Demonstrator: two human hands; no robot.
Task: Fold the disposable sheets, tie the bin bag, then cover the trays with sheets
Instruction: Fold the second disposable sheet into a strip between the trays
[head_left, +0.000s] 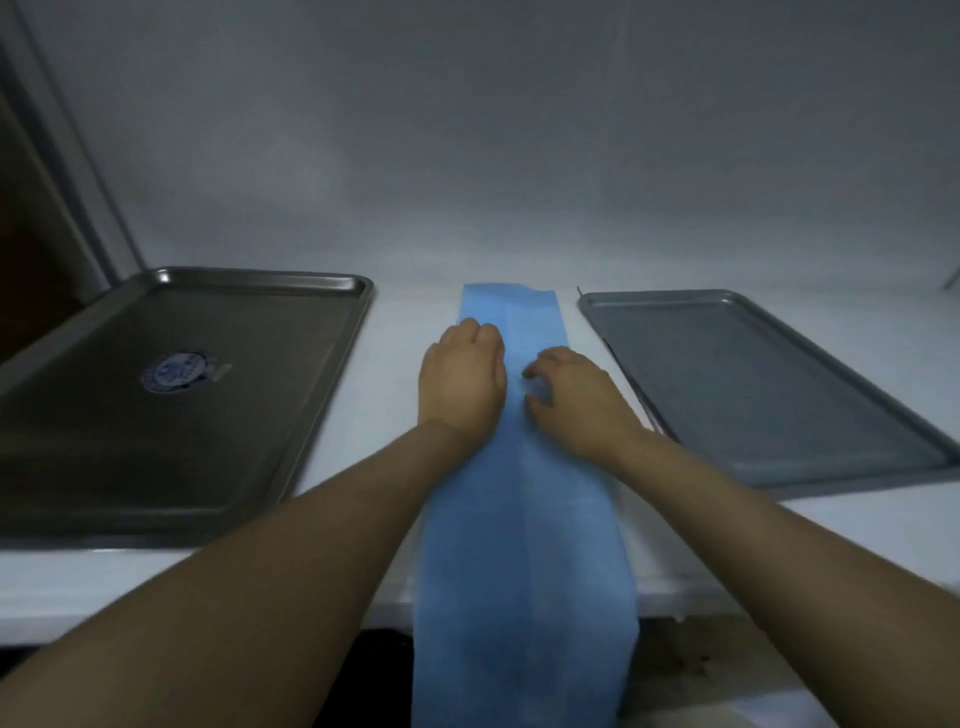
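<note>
Blue thin cloth, the sheet (524, 519), is laid as a long narrow strip on the white counter (395, 353), between the left tray (171, 457) and the right tray (753, 395). Its far end is near the wall and its near end is hung over the counter edge. The first step, the folding, is judged to be in hand: the sheet is already narrowed lengthwise, both trays are uncovered, and no bin bag is seen. The left hand (462, 379) is set on the left side of the strip with the fingers curled under. Whether cloth is gripped beneath them cannot be told, because the knuckles hide it. The right hand (582, 400) is placed just beside it on the right side, and a little cloth seems to be pinched between its bent fingertips and thumb, though the picture is blurred there. For the next move, a fold across the length is probably called for. The hanging end should be lifted and brought to the far end, the edges should be matched, and the crease should be pressed flat. Care is needed, since such light cloth is easily shifted or wrinkled.
</note>
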